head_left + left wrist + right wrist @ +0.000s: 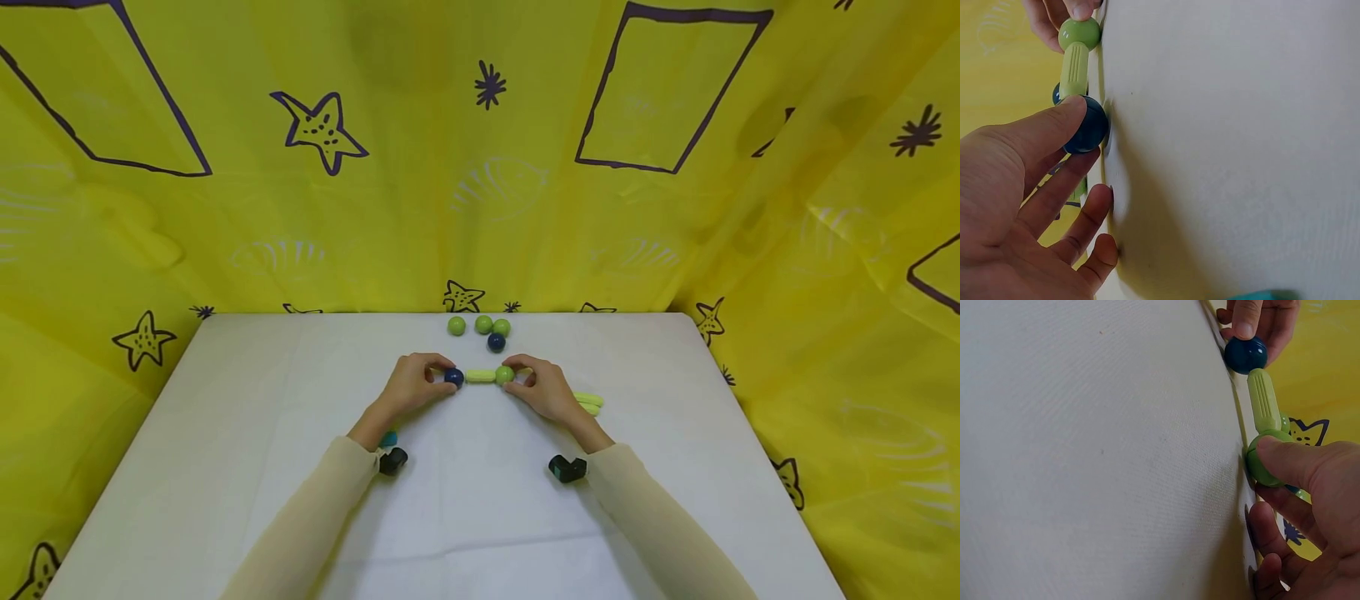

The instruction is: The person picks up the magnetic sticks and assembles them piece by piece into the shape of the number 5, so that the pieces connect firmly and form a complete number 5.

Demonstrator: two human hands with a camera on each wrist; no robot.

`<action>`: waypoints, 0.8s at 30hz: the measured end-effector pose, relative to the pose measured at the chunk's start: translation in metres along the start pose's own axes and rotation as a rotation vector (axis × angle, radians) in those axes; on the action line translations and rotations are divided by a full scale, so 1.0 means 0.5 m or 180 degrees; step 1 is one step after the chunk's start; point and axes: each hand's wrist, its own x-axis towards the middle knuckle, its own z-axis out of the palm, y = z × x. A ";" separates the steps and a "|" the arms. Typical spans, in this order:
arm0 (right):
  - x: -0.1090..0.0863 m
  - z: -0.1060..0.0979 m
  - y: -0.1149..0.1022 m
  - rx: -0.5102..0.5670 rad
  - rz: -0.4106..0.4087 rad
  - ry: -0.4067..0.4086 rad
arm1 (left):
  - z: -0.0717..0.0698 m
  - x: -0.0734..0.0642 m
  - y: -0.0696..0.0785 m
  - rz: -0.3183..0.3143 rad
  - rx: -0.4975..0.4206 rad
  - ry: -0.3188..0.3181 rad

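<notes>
1. From my head view I see the bench (465,533), which has a white covering. A yellow cloth (405,208) stands behind it and at both sides, with dark drawings of starfish.
2. The left hand (410,383), in a beige sleeve (300,517), has a narrow grip: thumb and fingers pinch a dark blue ball (453,377). In my left wrist view, its two lower fingers are apart from this ball.
3. The right hand (549,392) has a narrow grip too; it pinches a green ball (505,375).
4. A pale green rod (480,376) is between these two balls, in line with them. It touches the green ball; at the dark blue ball it comes so close that I cannot tell whether they are joined.
5. Beyond the hands I see three more green balls (457,326) and a second dark blue ball (497,342), which is just in front of the right pair.
6. Other rods (588,403), also pale green, lie beside the right wrist, which partly hides them. A blue-green piece (388,438) shows at the left wrist.
7. The far edge is close behind the farther balls. The side edges are well apart from both hands, and a broad stretch of bench lies between the forearms.
</notes>
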 end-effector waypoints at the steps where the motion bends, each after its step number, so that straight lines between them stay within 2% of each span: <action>1: 0.000 0.000 0.000 0.0000 0.0001 -0.0005 | 0.001 0.000 0.000 0.0026 0.0009 -0.0002; 14: -0.002 0.002 -0.002 0.0025 -0.0034 0.0009 | 0.006 0.001 0.001 0.0005 0.0094 -0.0019; 20: 0.006 0.012 -0.013 0.0054 -0.0132 -0.0062 | -0.010 -0.005 -0.002 -0.0131 0.0122 -0.0067; 24: 0.015 0.022 -0.022 0.0081 -0.0149 -0.0117 | -0.025 -0.006 -0.009 -0.0105 0.0163 -0.0066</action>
